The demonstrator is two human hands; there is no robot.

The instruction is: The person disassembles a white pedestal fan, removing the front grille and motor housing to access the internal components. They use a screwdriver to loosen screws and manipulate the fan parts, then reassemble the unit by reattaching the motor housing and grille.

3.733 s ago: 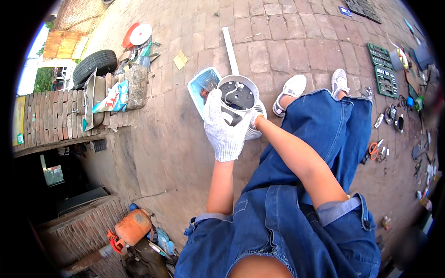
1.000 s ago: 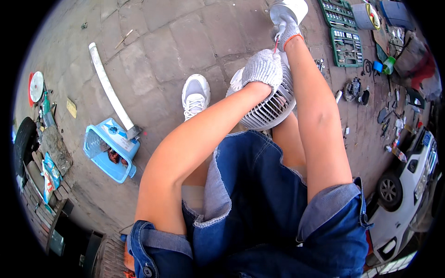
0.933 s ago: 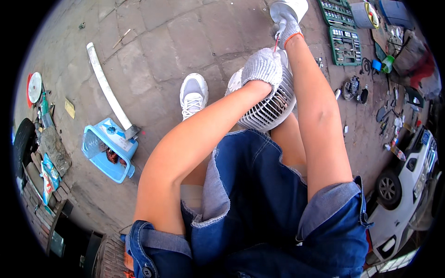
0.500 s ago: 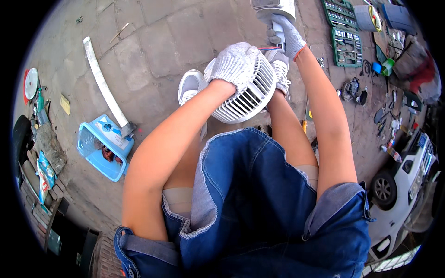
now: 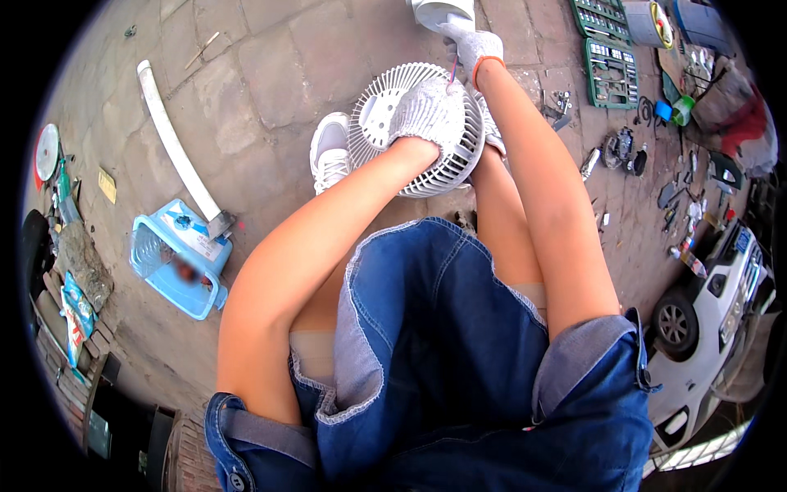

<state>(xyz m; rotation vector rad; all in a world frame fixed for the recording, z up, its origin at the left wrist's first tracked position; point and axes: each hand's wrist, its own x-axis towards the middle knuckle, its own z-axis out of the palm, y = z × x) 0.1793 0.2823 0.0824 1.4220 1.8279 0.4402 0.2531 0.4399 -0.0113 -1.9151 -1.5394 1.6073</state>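
A white round fan head [image 5: 379,119] with a slatted grille is between my shoes, its flat slatted face turned partly upward. My left hand [image 5: 428,113], in a pale knitted glove, is closed on it; the fingertips are partly hidden. Beyond it, my gloved right hand [image 5: 475,51] grips the neck of a white rounded fan base [image 5: 444,13], which is cut off by the upper edge of the view. Thin red and blue wires [image 5: 453,69] run between the fan head and the base.
On the left lie a white curved pipe [image 5: 174,135] and a light blue basket [image 5: 201,297]. To the right are an open green socket set [image 5: 611,74], small metal parts [image 5: 623,152], scattered tools and a white toy car [image 5: 709,344]. My shoe [image 5: 330,152] stands on stone paving.
The fan head has tilted, bringing its slatted face into view. My right hand and the fan base have moved left and farther away.
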